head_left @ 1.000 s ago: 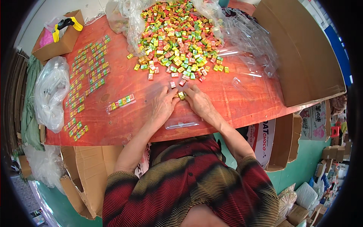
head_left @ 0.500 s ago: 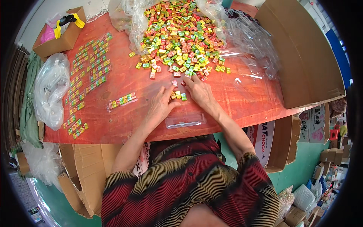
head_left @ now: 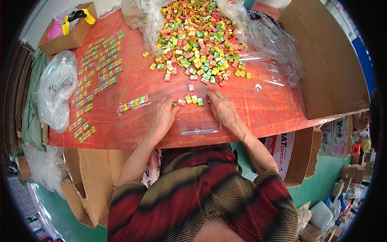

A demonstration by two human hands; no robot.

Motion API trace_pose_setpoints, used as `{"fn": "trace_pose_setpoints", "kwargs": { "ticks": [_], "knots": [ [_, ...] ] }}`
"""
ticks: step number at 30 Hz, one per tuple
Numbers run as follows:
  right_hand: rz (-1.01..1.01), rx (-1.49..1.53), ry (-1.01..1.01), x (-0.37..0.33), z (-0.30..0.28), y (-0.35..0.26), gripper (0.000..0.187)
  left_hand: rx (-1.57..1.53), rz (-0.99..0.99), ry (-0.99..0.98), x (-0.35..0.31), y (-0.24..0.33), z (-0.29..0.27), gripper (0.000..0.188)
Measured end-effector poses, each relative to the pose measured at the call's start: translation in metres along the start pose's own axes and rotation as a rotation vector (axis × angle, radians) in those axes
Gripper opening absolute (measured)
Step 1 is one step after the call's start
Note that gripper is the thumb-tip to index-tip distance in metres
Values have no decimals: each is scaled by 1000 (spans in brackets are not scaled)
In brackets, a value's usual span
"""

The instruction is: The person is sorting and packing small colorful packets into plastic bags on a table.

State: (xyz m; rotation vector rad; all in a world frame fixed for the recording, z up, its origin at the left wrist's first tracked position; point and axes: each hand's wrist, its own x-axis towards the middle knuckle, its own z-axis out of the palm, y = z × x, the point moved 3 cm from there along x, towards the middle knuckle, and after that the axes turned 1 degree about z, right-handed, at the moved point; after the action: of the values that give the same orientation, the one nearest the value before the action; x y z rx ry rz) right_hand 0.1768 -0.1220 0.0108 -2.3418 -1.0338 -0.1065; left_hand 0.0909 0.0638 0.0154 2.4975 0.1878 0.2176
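Several small candy-sized boxes stand in a short row on the red table: two yellow boxes [head_left: 191, 99], a green box [head_left: 200, 101] and a tilted pink box [head_left: 182, 102]. At the row's left end my left hand [head_left: 162, 117], fingers curled, has its tips on a small green box [head_left: 174, 104]. My right hand [head_left: 224, 111] closes its fingertips on a small red box at the other end, mostly covered by the fingers. One pink box [head_left: 191, 87] lies just beyond the row. Closer to me is a clear plastic tray [head_left: 199, 130] with nothing in it.
A large heap of colourful little boxes [head_left: 197, 44] spills from clear bags at the back. Filled trays [head_left: 108, 68] lie in rows on the left, and one filled tray [head_left: 134, 103] sits nearer. Stacked clear trays [head_left: 278, 56] and a tall carton [head_left: 326, 60] stand right.
Both hands have moved apart, the left to the left and the right slightly right and nearer. The pink and green boxes by my left hand now show. The view has shifted slightly.
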Motion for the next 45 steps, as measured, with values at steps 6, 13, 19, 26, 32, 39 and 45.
{"fn": "trace_pose_setpoints", "kwargs": {
  "ticks": [6, 13, 19, 26, 32, 39, 45],
  "knots": [
    [-27, 5, -99, 6, 5, -10, 31, -87, -106, 16, 15, -2, 2, 36],
    [10, 99, -147, 7, -1, -11, 45, -68, 55, 47, 8, 9, 1, 57],
    [64, 103, -223, 15, 5, -17, 44, -93, 86, -4, 23, 3, 7, 53],
    [-13, 27, -154, 17, 10, -18, 40, -83, 72, -64, 24, 1, 11, 34],
    [-47, -140, -27, 16, 1, -27, 37, -8, 88, -32, 14, 1, 3, 31],
    [-283, -228, 78, 34, 37, -56, 26, -1, 17, 35, 3, -5, -5, 30],
    [-230, -176, 49, 41, 48, -70, 19, -3, -37, 116, -5, -6, -3, 29]
  ]
}}
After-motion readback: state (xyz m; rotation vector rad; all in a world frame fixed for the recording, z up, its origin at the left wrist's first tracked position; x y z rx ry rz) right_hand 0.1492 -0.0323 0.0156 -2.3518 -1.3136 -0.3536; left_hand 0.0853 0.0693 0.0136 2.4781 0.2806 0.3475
